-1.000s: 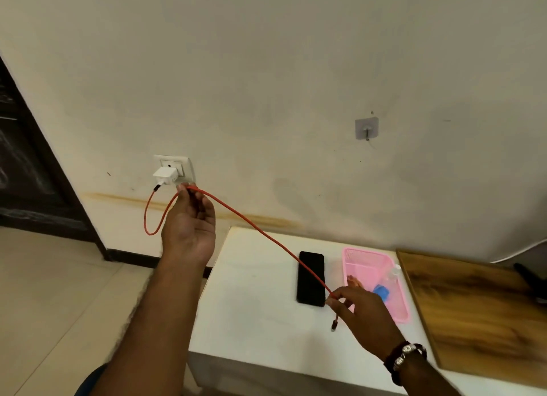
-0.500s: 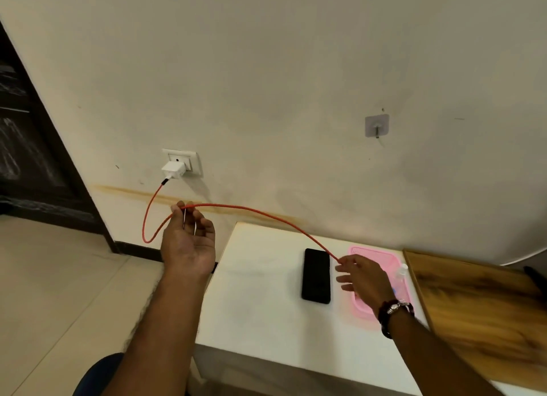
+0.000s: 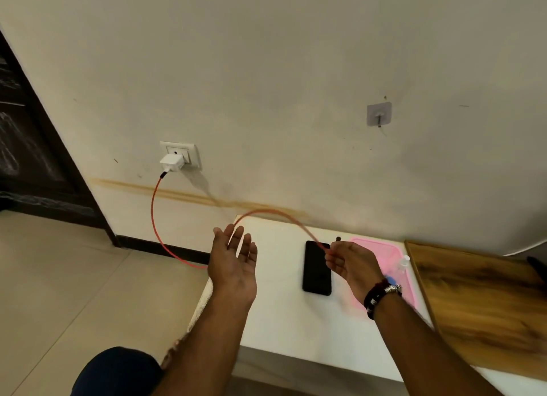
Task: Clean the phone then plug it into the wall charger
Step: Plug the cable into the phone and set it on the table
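Observation:
A black phone (image 3: 316, 266) lies flat, screen dark, on the white table (image 3: 281, 312). A white charger (image 3: 171, 162) sits in the wall socket (image 3: 189, 149). Its red cable (image 3: 154, 215) loops down and then arcs over to my right hand (image 3: 350, 265), which pinches the cable near its dark plug end (image 3: 338, 238), just above the phone's top right corner. My left hand (image 3: 233, 265) hovers palm up over the table's left edge, fingers spread, with the cable passing by its fingertips; it holds nothing.
A pink tray (image 3: 387, 249) with a small clear bottle (image 3: 403, 262) and a blue item lies right of the phone. A wooden board (image 3: 479, 304) covers the table's right end. A hook (image 3: 379, 115) is stuck on the wall. A dark door frame (image 3: 44, 146) stands at the left.
My left hand has come down from the socket to the table's left edge and let the cable go. My right hand rose with the cable end above the phone.

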